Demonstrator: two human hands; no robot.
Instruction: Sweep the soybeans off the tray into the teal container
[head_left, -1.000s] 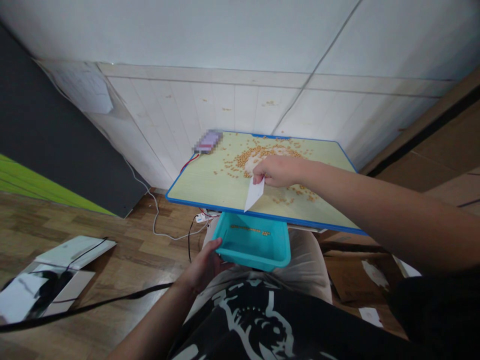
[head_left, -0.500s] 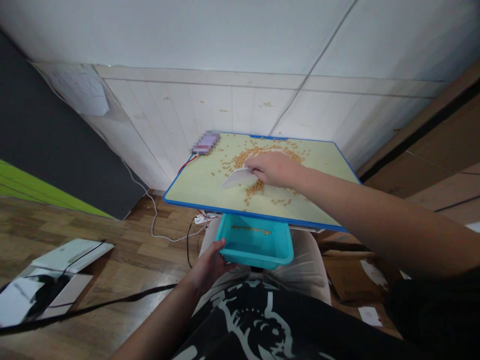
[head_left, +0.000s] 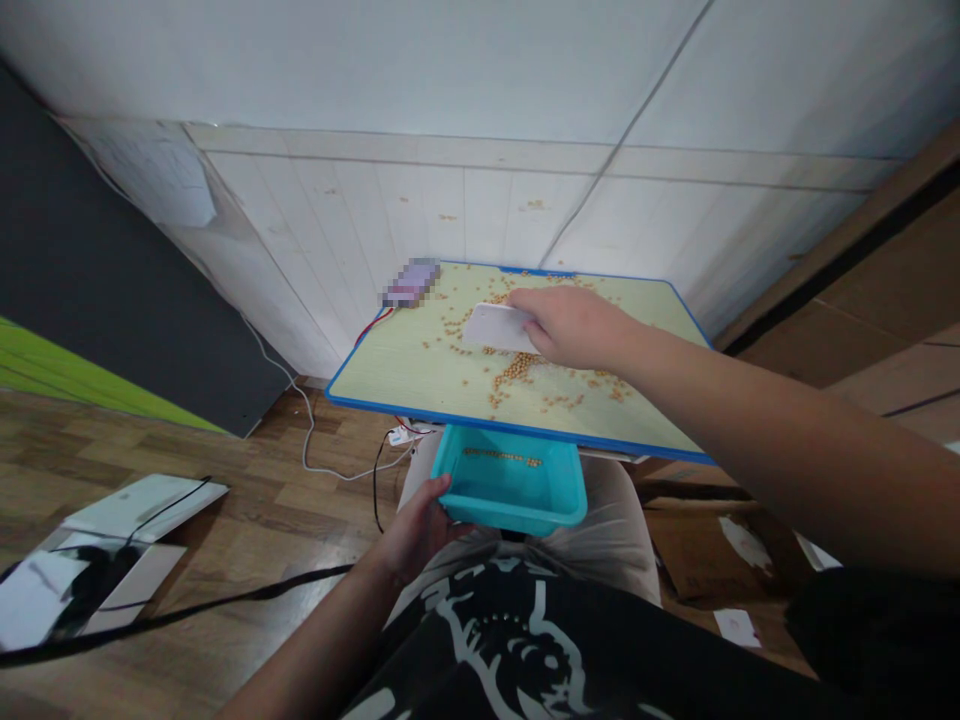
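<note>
My right hand [head_left: 566, 322] grips a flat white scraper [head_left: 496, 327] over the pale yellow tabletop [head_left: 390, 365] with its blue edge. Around and below the scraper lie scattered soybeans [head_left: 516, 370], thickest just in front of my hand. Below the table's front edge, my left hand [head_left: 424, 525] is closed on the left side of a turquoise plastic basin [head_left: 517, 515]. A few soybeans sit along the far side inside the basin. Part of the beans behind my right hand is hidden.
A blurred-out purple device [head_left: 412, 283] with a red cable lies at the table's back left corner. Behind stands a white panelled wall [head_left: 420, 200]. Cardboard boxes [head_left: 705, 555] are at the right, and a white cable [head_left: 307, 430] runs over the floor.
My right hand has lifted the scraper away from me and turned it flatter, showing more beans in front of it. My left hand and the basin have stayed in place.
</note>
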